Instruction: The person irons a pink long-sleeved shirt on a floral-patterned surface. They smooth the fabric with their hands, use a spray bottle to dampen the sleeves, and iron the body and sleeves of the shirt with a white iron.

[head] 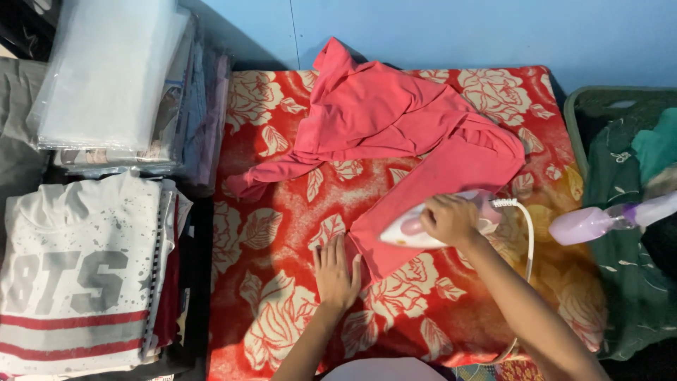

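- The right hand (449, 219) has its grip clenched round the handle of a white and pink iron (416, 229), whose soleplate rests on a pink garment (395, 127)
- The iron's tip points away from that grip toward the person's left, over the flattened lower part of the garment; its white cord (525, 226) loops off behind the wrist
- The left hand (336, 271) lies flat with its grip released, fingers spread, pressing the red flowered cloth (282, 310) right at the garment's near edge
- That open hand sits just beside the iron's tip, a little nearer the person
- Beyond both hands the rest of the garment lies crumpled, one sleeve trailing out to the left
- Off past the right grip a lilac spray bottle (599, 220) lies on a basket of dark green clothes (620, 282)
- Far out from the left grip stands a stack of folded clothes (77, 282) with a white and grey printed top uppermost, and behind it a pile in clear plastic bags (106, 70)
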